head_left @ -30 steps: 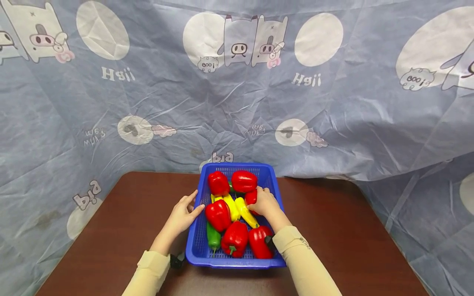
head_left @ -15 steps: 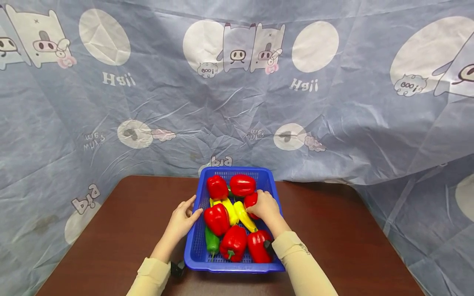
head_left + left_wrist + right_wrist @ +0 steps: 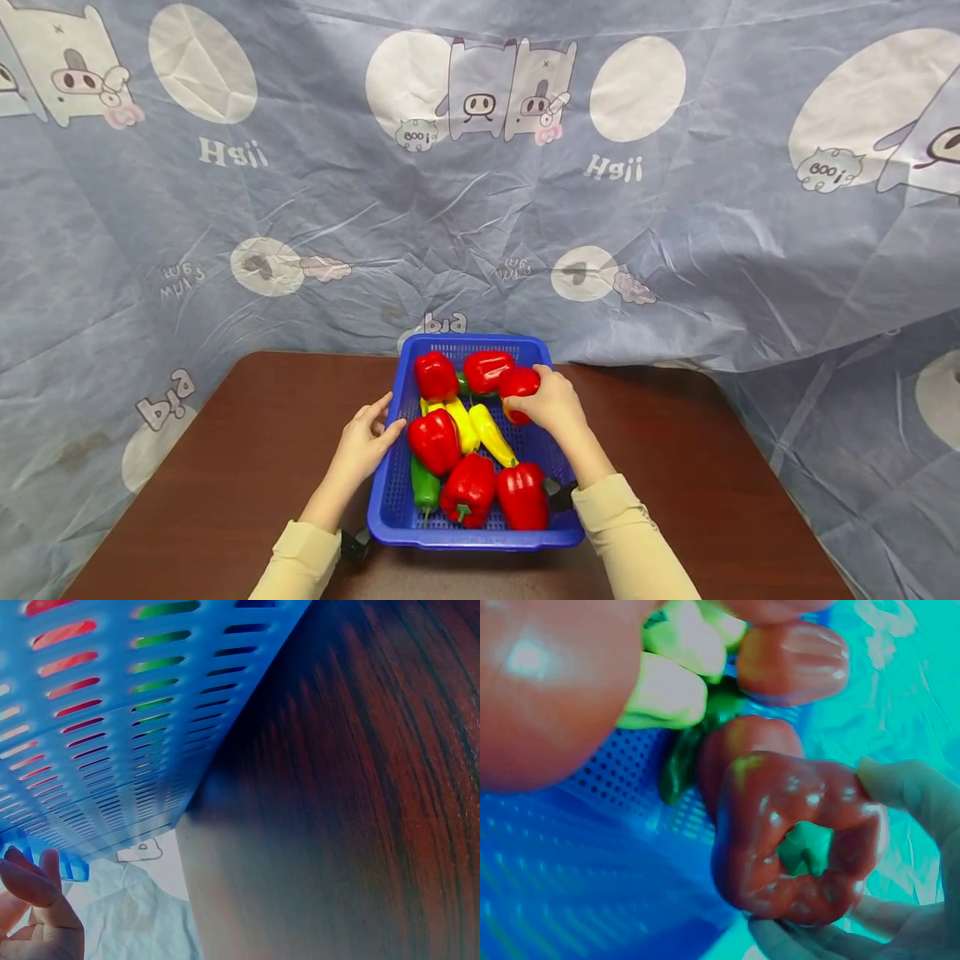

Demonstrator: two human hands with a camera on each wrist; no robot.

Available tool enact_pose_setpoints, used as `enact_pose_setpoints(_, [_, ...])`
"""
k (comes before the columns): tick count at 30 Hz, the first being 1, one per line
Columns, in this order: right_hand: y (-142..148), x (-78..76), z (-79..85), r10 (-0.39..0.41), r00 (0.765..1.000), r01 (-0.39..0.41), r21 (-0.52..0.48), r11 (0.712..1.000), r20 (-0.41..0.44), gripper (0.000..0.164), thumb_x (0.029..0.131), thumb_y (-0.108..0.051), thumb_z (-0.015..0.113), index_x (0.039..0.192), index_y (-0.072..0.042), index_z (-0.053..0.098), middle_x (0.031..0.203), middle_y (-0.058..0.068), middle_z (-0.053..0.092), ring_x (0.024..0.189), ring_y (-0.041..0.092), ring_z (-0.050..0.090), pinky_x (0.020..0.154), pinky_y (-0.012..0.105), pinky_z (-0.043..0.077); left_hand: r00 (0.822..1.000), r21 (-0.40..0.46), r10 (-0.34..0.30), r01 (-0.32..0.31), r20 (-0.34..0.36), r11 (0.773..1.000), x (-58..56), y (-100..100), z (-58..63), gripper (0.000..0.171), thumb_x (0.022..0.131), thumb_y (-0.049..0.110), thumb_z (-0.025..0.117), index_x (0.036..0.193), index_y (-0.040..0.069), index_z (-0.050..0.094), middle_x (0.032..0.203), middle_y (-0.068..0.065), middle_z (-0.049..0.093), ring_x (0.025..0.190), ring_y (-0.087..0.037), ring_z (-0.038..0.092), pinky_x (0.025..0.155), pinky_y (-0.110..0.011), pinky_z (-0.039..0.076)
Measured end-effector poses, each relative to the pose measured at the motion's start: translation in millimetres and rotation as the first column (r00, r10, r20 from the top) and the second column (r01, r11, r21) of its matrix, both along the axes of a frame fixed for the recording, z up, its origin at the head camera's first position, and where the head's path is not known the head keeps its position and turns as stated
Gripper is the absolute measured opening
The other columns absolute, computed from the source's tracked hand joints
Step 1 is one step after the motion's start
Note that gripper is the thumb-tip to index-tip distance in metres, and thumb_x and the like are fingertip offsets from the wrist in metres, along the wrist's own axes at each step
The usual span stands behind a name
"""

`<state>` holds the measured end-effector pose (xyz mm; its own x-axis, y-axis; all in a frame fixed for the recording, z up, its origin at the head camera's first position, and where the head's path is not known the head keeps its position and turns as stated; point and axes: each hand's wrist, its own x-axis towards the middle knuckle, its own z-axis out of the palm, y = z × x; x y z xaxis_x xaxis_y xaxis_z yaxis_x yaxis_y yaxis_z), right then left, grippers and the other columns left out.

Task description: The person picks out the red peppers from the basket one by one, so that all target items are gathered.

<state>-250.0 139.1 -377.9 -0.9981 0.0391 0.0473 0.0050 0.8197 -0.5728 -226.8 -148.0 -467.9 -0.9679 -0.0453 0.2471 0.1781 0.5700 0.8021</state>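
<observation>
A blue plastic basket [image 3: 480, 537] holds red bell peppers, yellow peppers and green ones. My right hand [image 3: 555, 404] grips a red bell pepper [image 3: 517, 387] at the basket's right side, thumb on one side and fingers on the other. In the right wrist view this bell pepper [image 3: 802, 832] shows its green stem end, held up in front of another red one. At the left rim is my left hand [image 3: 363, 437], its thumb and fingertips touching the rim with relaxed fingers. The left wrist view shows those fingers [image 3: 41, 881] near the basket's slotted side wall [image 3: 112, 742].
The basket stands on a dark brown wooden table [image 3: 300, 417]. Near its front lie more red bell peppers [image 3: 471, 492], beside a long green pepper [image 3: 425, 483]. Yellow peppers [image 3: 491, 433] fill the middle. A patterned grey-blue cloth [image 3: 450, 208] hangs behind the table.
My right hand has lifted the red bell pepper from its spot among the others, up and slightly right. The left hand stays at the left rim.
</observation>
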Motion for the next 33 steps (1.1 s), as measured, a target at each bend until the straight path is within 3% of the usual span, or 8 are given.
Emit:
enact_pose_setpoints(7, [26, 5.3, 8.9, -0.035, 0.998, 0.027, -0.171, 0.985, -0.043, 0.074, 0.084, -0.033, 0.072, 0.145, 0.000, 0.045, 0.138, 0.027, 0.054, 0.121, 0.043, 0.056, 0.098, 0.056, 0.047, 1.000, 0.003, 0.000, 0.000, -0.005, 1.000, 0.9, -2, 2.3, 0.057, 0.089, 0.017, 0.072, 0.139, -0.003, 0.053, 0.102, -0.015, 0.063, 0.073, -0.014, 0.057, 0.063, -0.021, 0.048])
enact_pose_setpoints(15, [65, 8.6, 4.5, -0.129, 0.990, 0.107, -0.323, 0.940, -0.050, 0.081, 0.087, -0.040, 0.071, 0.152, -0.005, 0.036, 0.145, 0.023, 0.049, 0.123, 0.038, 0.054, 0.099, 0.052, 0.046, 1.000, 0.014, 0.008, -0.009, 0.013, 1.000, 1.0, -1, -1.7, 0.058, 0.089, 0.018, 0.073, 0.140, -0.002, 0.052, 0.103, -0.014, 0.063, 0.074, -0.013, 0.056, 0.064, -0.021, 0.048])
enact_pose_setpoints(23, [101, 11.3, -18.4, -0.231, 0.973, 0.208, -0.401, 0.892, -0.010, 0.083, 0.089, -0.038, 0.068, 0.155, -0.006, 0.029, 0.153, 0.022, 0.040, 0.131, 0.040, 0.048, 0.103, 0.054, 0.045, 1.000, -0.003, -0.001, 0.001, -0.027, 1.000, -0.4, -1, -1.9, 0.057, 0.089, 0.019, 0.073, 0.138, -0.002, 0.054, 0.103, -0.016, 0.064, 0.074, -0.013, 0.055, 0.065, -0.022, 0.047])
enact_pose_setpoints(33, [126, 13.3, -62.4, -0.269, 0.963, 0.263, -0.340, 0.903, 0.030, 0.083, 0.088, -0.036, 0.069, 0.152, 0.000, 0.030, 0.151, 0.028, 0.037, 0.133, 0.044, 0.042, 0.108, 0.058, 0.037, 0.999, 0.002, 0.009, -0.009, -0.034, 1.000, -1.3, -2, -2.8, 0.055, 0.089, 0.019, 0.073, 0.138, -0.002, 0.055, 0.102, -0.015, 0.064, 0.074, -0.014, 0.055, 0.065, -0.023, 0.047])
